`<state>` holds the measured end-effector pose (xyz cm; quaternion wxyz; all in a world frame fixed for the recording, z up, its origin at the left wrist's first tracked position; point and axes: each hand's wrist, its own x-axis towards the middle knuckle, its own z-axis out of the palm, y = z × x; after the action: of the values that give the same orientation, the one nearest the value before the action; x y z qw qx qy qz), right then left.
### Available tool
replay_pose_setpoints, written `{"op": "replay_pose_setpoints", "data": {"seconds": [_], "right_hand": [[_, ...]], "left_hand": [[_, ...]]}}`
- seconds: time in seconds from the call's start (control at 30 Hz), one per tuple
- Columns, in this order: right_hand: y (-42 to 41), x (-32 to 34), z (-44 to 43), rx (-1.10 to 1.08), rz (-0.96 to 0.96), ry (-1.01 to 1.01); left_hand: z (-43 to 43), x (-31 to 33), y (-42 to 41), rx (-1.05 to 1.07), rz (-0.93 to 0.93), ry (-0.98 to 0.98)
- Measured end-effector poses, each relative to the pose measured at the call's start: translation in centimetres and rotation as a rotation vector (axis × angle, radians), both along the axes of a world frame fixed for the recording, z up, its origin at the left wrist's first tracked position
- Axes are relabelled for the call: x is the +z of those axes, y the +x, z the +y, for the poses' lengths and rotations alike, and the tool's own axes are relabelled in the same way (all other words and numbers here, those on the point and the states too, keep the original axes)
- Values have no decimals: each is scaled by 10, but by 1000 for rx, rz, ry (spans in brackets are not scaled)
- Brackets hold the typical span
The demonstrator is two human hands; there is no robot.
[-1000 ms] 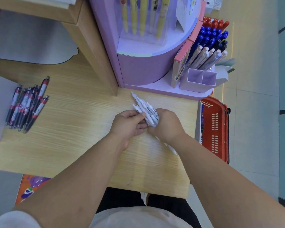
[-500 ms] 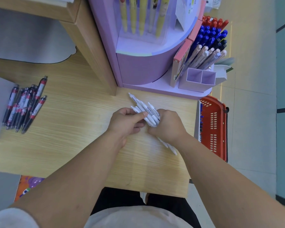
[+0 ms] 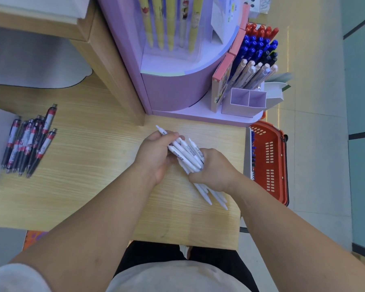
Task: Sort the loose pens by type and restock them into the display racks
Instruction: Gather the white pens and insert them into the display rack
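A bundle of several white pens [image 3: 188, 154] lies slanted over the wooden table [image 3: 89, 171]. My right hand [image 3: 212, 170] grips the bundle near its middle, and the pen tips stick out below it. My left hand [image 3: 158, 154] pinches one white pen at the bundle's upper end, its tip poking past my fingers. A pile of dark pens with red and white bands [image 3: 27, 142] lies on the table at the left. The purple display rack [image 3: 173, 60] stands behind, with two small open compartments [image 3: 248, 100] at its front right.
Red, blue, black and pale pens [image 3: 257, 55] stand in the rack's right slots. An orange shopping basket [image 3: 268, 161] sits on the floor just past the table's right edge. A wooden shelf post [image 3: 108, 66] rises left of the rack.
My left hand has shifted up along the bundle and now pinches a single pen at its top end. The bundle's lower tips stick out further below my right hand.
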<state>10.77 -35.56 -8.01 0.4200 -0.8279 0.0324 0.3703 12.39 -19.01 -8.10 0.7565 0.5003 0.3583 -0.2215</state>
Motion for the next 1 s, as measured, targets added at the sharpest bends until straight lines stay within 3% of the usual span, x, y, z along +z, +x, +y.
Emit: {"op": "replay_pose_setpoints", "data": {"seconds": [0.13, 0.27, 0.43, 0.7, 0.8, 0.9, 1.0], "right_hand": [[-7, 17, -2, -45, 52, 100], [-17, 35, -2, -52, 115, 184], [-35, 50, -8, -257, 249, 332], [-49, 62, -6, -706, 345, 620], [-49, 68, -3, -801, 348, 654], [-43, 79, 1, -828, 323, 605], [-36, 90, 5, -837, 320, 645]], "left_hand": [[4, 17, -5, -19, -116, 31], [16, 34, -5, 143, -100, -48], [37, 58, -3, 367, -79, -148], [44, 83, -33, 305, -101, -92], [38, 85, -58, 192, -68, -6], [23, 85, -94, -179, -69, 154], [3, 91, -128, -433, -60, 169]]}}
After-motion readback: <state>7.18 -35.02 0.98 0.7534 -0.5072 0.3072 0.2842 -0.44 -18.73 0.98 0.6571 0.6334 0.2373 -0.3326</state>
